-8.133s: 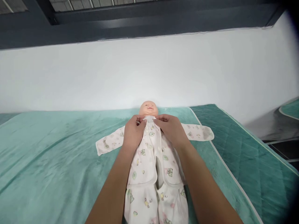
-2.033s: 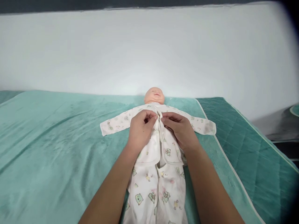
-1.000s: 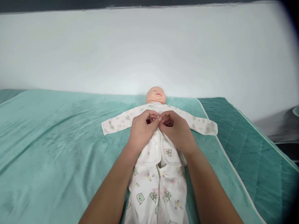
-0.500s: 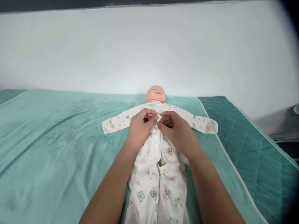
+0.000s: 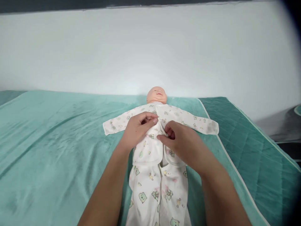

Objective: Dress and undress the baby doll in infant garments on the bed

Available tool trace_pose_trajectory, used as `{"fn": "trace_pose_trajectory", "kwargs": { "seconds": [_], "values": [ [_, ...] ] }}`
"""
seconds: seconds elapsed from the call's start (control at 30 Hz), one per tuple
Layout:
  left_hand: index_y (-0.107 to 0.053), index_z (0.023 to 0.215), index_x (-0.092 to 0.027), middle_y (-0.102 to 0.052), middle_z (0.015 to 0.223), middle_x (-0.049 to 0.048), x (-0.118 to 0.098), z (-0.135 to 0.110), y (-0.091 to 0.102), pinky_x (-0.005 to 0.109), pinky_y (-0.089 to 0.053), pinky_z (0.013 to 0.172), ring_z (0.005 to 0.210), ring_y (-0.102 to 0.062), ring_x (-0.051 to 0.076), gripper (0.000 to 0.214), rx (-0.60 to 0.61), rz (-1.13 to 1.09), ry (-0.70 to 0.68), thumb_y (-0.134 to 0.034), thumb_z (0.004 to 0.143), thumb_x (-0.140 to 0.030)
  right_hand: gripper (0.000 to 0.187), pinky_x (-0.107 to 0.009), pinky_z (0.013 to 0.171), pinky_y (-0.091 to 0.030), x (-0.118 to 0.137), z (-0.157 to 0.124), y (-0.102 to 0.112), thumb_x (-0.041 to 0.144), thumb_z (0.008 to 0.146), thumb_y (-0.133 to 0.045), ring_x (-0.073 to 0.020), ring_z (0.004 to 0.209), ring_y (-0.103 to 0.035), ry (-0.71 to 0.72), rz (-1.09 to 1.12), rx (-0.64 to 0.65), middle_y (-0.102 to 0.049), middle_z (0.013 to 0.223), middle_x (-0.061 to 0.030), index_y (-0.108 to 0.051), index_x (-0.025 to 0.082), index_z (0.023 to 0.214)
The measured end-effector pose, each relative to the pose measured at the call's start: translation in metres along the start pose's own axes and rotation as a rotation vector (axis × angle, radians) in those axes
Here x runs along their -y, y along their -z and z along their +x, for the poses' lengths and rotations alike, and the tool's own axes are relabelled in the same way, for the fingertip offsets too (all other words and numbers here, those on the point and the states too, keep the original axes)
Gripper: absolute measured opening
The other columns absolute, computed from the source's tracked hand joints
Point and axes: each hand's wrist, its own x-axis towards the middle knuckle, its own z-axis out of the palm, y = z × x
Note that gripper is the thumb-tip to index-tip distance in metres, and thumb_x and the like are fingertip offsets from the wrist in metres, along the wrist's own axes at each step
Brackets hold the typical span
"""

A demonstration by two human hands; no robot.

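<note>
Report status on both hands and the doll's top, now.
Left hand pinching white animal-print cotton baby top at chest. Right hand pinching its front edge just below. Lower front gapes open. Nothing blocking the hands.

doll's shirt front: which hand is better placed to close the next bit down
Right, likely: the right hand has its fingertips pinched on the open front edge of the shirt, lower down; the left hand sits higher up.

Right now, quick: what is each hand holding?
Left hand: closed, pinching the front edge of the doll's top at the chest.
Right hand: closed, pinching the top's other front edge, slightly lower.
</note>
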Motion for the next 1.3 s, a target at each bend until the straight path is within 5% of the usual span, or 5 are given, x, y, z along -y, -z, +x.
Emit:
{"fn": "trace_pose_trajectory", "kwargs": {
  "seconds": [0.33, 0.63, 0.9, 1.07, 1.3],
  "values": [
    [-0.072, 0.084, -0.022, -0.065, 0.085, 0.0028, -0.004, 0.0, -0.003, 0.027, -0.043, 0.067, 0.074, -0.056, 0.015, 0.024, -0.009, 0.146, -0.101, -0.057, 0.091, -0.039, 0.025, -0.024, 0.05, -0.025, -0.012, -0.006, 0.002, 0.036, 0.09, -0.056, -0.0101, 0.056, -0.035, 0.057, 0.379, 0.09, -0.044, 0.061, 0.0029, -0.053, 0.02, 0.07],
    [-0.071, 0.078, -0.021, -0.062, 0.087, 0.0026, -0.012, -0.004, 0.012, 0.025, -0.041, 0.064, 0.074, -0.054, 0.013, 0.012, 0.293, 0.157, -0.091, -0.069, 0.081, -0.032, 0.024, -0.023, 0.055, -0.035, -0.03, 0.007, -0.006, 0.042, 0.081, -0.073, -0.0094, 0.062, -0.047, -0.048, 0.972, 0.098, -0.053, 0.069, 0.0027, -0.067, 0.02, 0.085],
    [-0.064, 0.078, -0.019, -0.052, 0.069, -0.0012, -0.013, -0.011, 0.011, 0.024, -0.032, 0.055, 0.062, -0.043, 0.01, 0.02, 0.232, -0.041, -0.001, -0.067, 0.085, -0.038, 0.025, -0.021, 0.051, -0.033, -0.023, 0.006, -0.014, 0.039, 0.074, -0.081, -0.0085, 0.06, -0.049, -0.096, 1.089, 0.037, -0.057, 0.07, 0.0021, -0.069, 0.02, 0.086],
    [-0.064, 0.081, -0.019, -0.056, 0.066, -0.001, -0.008, -0.012, 0.006, 0.024, -0.036, 0.055, 0.059, -0.048, 0.01, 0.02, 0.172, -0.252, 0.004, -0.071, 0.082, -0.037, 0.028, -0.021, 0.053, -0.037, -0.017, 0.004, -0.021, 0.04, 0.074, -0.081, -0.009, 0.062, -0.049, -0.122, 1.177, -0.011, -0.06, 0.076, 0.0008, -0.07, 0.022, 0.093],
    [-0.066, 0.08, -0.018, -0.06, 0.066, -0.0001, -0.004, -0.008, 0.005, 0.024, -0.04, 0.058, 0.062, -0.053, 0.011, 0.019, 0.151, -0.269, 0.039, -0.074, 0.08, -0.036, 0.027, -0.02, 0.056, -0.04, -0.018, 0.005, -0.021, 0.036, 0.075, -0.08, -0.0073, 0.062, -0.05, -0.102, 1.117, 0.035, -0.06, 0.076, 0.0018, -0.071, 0.021, 0.095]
  ]
}}
